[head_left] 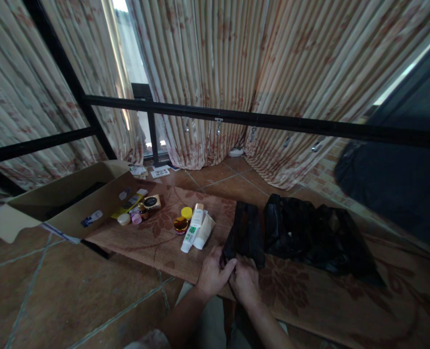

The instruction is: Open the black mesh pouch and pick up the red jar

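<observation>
Both of my hands meet at the near edge of a black folded bag (246,232) that lies on a brown patterned mat (156,240). My left hand (213,276) pinches the bag's lower corner with closed fingers. My right hand (244,283) is closed on the same edge right beside it. More crumpled black bags (309,235) lie to the right. White tubes (197,230) and a small amber jar (181,225) with a yellow lid (186,212) rest just left of the bag.
An open cardboard box (65,206) lies on its side at the left, with small jars and containers (138,213) beside it. A black metal rail (273,123) crosses in front of floral curtains (236,63). The floor is terracotta tile (55,295). A dark cloth (400,189) hangs at right.
</observation>
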{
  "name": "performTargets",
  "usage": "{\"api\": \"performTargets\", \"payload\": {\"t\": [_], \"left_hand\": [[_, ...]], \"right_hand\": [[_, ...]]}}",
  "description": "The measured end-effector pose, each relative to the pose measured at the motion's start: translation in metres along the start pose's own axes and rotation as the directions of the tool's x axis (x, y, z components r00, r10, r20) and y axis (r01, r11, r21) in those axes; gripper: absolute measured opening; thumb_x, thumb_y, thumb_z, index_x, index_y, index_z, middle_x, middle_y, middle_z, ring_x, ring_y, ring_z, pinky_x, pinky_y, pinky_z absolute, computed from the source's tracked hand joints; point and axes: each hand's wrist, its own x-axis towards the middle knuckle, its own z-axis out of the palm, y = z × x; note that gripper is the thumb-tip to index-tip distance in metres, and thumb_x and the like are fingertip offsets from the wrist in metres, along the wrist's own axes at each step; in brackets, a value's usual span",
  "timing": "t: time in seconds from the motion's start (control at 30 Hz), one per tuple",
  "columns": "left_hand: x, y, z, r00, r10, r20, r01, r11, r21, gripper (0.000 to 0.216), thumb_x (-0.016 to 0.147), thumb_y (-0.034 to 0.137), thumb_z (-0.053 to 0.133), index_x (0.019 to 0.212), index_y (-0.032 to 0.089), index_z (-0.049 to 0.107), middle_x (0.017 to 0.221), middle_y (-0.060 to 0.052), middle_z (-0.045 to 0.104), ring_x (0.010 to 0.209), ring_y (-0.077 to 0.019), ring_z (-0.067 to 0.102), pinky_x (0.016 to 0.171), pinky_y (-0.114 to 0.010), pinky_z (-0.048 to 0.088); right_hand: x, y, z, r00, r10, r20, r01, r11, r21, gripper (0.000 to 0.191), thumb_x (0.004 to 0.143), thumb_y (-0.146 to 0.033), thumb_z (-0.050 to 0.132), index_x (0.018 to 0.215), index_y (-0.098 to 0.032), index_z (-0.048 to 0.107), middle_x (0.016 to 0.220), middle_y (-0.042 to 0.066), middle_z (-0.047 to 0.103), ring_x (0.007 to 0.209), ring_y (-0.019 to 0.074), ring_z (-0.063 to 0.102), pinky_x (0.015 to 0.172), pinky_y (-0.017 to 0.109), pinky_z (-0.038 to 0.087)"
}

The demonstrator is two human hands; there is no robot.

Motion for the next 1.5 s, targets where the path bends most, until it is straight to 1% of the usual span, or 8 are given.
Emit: {"api": "performTargets", "payload": {"t": [0.37,0.57,0.67,0.87,1.03,1.2,1.5], "left_hand": [[0.0001,-0.0008,0.001,1.0,0.028,0.006,-0.028,0.999,0.025,0.028,0.085,0.038,0.046,0.101,0.018,0.057,0.09,-0.006,0.058,0.084,-0.0173,0.055,0.076,-0.031,0.044],[0.0003,-0.001,0.0002,0.999,0.031,0.009,-0.031,0.999,0.026,0.029,0.085,0.039,0.046,0.103,0.019,0.057,0.094,-0.007,0.059,0.088,-0.0183,0.056,0.078,-0.032,0.045],[0.0003,-0.0014,0.0001,1.0,0.027,0.013,-0.027,0.999,0.026,0.029,0.085,0.04,0.045,0.102,0.019,0.057,0.092,-0.006,0.059,0.086,-0.0179,0.056,0.077,-0.031,0.045],[-0.0001,-0.0024,0.0011,1.0,0.023,0.008,-0.023,0.999,0.038,0.029,0.085,0.041,0.046,0.1,0.018,0.057,0.089,-0.006,0.058,0.083,-0.0179,0.056,0.075,-0.031,0.044],[0.0002,-0.0025,0.0013,1.0,0.02,0.008,-0.02,0.999,0.033,0.029,0.085,0.04,0.046,0.101,0.018,0.057,0.088,-0.006,0.058,0.081,-0.0177,0.055,0.073,-0.03,0.044],[0.0004,-0.0018,0.0014,1.0,0.024,-0.004,-0.024,0.999,0.023,0.028,0.084,0.04,0.047,0.099,0.018,0.057,0.089,-0.006,0.058,0.082,-0.0178,0.055,0.074,-0.03,0.044],[0.0002,-0.002,0.0013,1.0,0.014,0.005,-0.014,0.999,0.041,0.029,0.085,0.041,0.046,0.099,0.018,0.056,0.089,-0.006,0.058,0.083,-0.018,0.055,0.074,-0.031,0.044]], "right_hand": [[0.0002,-0.0003,0.0002,1.0,0.007,0.01,-0.007,1.0,-0.008,0.019,0.085,-0.019,0.044,0.09,-0.017,0.062,0.088,0.007,0.065,0.081,0.018,0.055,0.079,0.029,0.032],[0.0,-0.0008,0.0002,0.998,0.036,0.043,-0.037,0.999,0.002,0.019,0.086,-0.021,0.044,0.09,-0.016,0.062,0.087,0.007,0.065,0.083,0.0189,0.055,0.08,0.029,0.032],[0.0006,-0.0008,0.0004,0.998,0.038,0.044,-0.038,0.999,-0.003,0.019,0.086,-0.021,0.044,0.09,-0.016,0.061,0.087,0.008,0.065,0.082,0.0191,0.055,0.08,0.029,0.032],[0.0006,-0.0002,0.0009,0.998,0.033,0.044,-0.033,0.999,-0.001,0.018,0.085,-0.019,0.044,0.09,-0.017,0.061,0.085,0.007,0.065,0.083,0.0183,0.056,0.08,0.029,0.031],[0.0002,-0.0008,-0.0004,0.999,0.026,0.027,-0.026,1.0,0.013,0.017,0.085,-0.019,0.045,0.091,-0.017,0.061,0.088,0.007,0.065,0.082,0.0183,0.055,0.079,0.029,0.032],[-0.0001,-0.0011,-0.0008,1.0,0.018,0.004,-0.018,1.0,0.01,0.017,0.085,-0.02,0.044,0.089,-0.017,0.061,0.086,0.007,0.065,0.081,0.018,0.055,0.078,0.029,0.032],[0.0003,-0.0018,-0.0023,1.0,0.018,0.004,-0.018,1.0,0.013,0.017,0.085,-0.02,0.045,0.087,-0.017,0.062,0.085,0.007,0.065,0.08,0.0186,0.055,0.076,0.029,0.032]]}}
